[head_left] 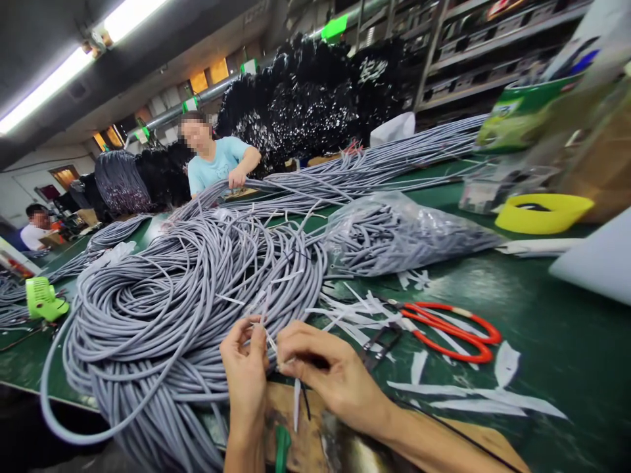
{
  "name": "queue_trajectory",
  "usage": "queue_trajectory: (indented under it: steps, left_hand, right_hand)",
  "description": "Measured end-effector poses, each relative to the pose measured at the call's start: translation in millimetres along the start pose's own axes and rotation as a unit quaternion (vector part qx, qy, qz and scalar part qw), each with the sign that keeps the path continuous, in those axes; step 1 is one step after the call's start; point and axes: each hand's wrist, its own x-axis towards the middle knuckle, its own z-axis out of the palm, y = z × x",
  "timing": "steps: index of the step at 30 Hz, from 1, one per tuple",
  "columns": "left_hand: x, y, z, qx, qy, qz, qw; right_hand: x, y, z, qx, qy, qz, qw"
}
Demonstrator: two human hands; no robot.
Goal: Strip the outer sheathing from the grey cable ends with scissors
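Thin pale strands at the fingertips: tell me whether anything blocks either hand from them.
Nothing visible does: the left hand and right hand both pinch the thin pale strands. The red-handled scissors lie beyond the right hand, not in between.

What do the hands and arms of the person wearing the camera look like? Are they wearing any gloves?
No gloves! The left hand and right hand are both bare, with plain fingers. The forearms are bare too, as far as they show: no sleeves, and I can't see any watch or bracelet.
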Motion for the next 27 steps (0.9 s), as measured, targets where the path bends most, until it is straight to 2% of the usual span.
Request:
queue_trajectory:
  steps: [1,3,5,6,7,9,11,15,20,23,25,27]
  left_hand:
    - [0.8,-0.7,-0.2,-0.005,0.001,0.001,1.0]
    - [1.3,-0.9,-0.1,-0.011,-0.003,-0.004,1.0]
    - [0.5,0.0,0.7,-0.003,-0.002,-0.004,1.0]
    - [-0.4,0.5,1.3,0.007,0.0,0.0,1.0]
    - [-1.5,0.9,1.8,0.018,0.003,0.005,1.0]
    - [-3.7,0.5,2.6,0.035,0.008,0.016,0.999]
    - [-5.3,-1.1,2.6,0.044,0.015,0.026,0.999]
    - [-7.1,-4.0,1.9,0.026,0.023,0.045,0.998]
    - [-13.1,-3.4,5.0,0.075,0.007,0.058,0.996]
    - [-16.0,-4.3,6.2,0.093,-0.001,0.053,0.994]
    - [-15.6,-4.9,5.9,0.068,0.0,0.042,0.997]
    - [-13.6,-4.5,4.9,0.017,-0.002,0.027,1.0]
  right_hand:
    - [-0.1,-0.5,-2.2,-0.007,0.009,-0.009,1.0]
    - [1.0,2.3,-6.7,-0.001,0.087,0.004,0.996]
    - [3.3,8.1,-9.4,0.021,0.169,0.055,0.984]
    - [4.4,10.9,-9.4,0.031,0.178,0.089,0.979]
    - [5.3,13.1,-8.4,0.037,0.16,0.125,0.978]
    - [5.8,15.2,-4.4,0.025,0.081,0.184,0.979]
    - [4.7,14.5,0.0,0.003,0.034,0.202,0.979]
    - [0.6,11.4,2.3,-0.044,0.054,0.158,0.985]
    - [0.0,6.6,-1.0,-0.091,0.02,0.184,0.978]
    - [1.3,1.4,0.2,-0.127,0.016,0.129,0.983]
    - [1.9,-0.4,1.1,-0.132,0.022,0.108,0.985]
    - [2.6,0.1,0.9,-0.106,0.021,0.124,0.986]
